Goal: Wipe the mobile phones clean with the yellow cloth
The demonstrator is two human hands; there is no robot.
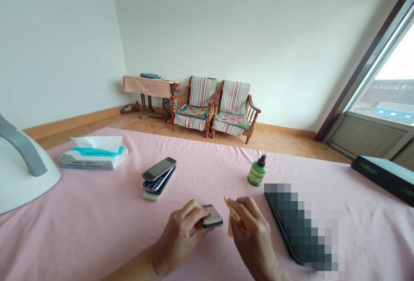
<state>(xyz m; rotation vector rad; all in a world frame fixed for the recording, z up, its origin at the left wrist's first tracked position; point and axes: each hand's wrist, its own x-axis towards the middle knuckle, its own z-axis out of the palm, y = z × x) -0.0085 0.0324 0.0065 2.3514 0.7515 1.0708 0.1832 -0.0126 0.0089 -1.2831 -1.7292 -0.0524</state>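
My left hand (181, 238) is closed around a small mobile phone (213, 217), gripping it by its left side above the pink cloth (126, 233). Only the phone's silvery and dark right part shows; the fingers cover the rest. Just to the right, my right hand (254, 235) pinches a folded yellow cloth (230, 228), which is apart from the phone. Beyond the hands, to the left, lies a loose stack with a grey mobile phone (160, 168) on top of a dark keypad phone (158, 182). A green spray bottle (258, 172) with a black top stands upright ahead of my right hand.
A tissue pack (93, 158) and a white and grey rounded appliance (22, 173) are at the left. Right of my right hand lies a dark flat object (281, 225), partly pixelated. A black box (381, 175) sits at the far right. Two wooden chairs (254, 108) stand beyond.
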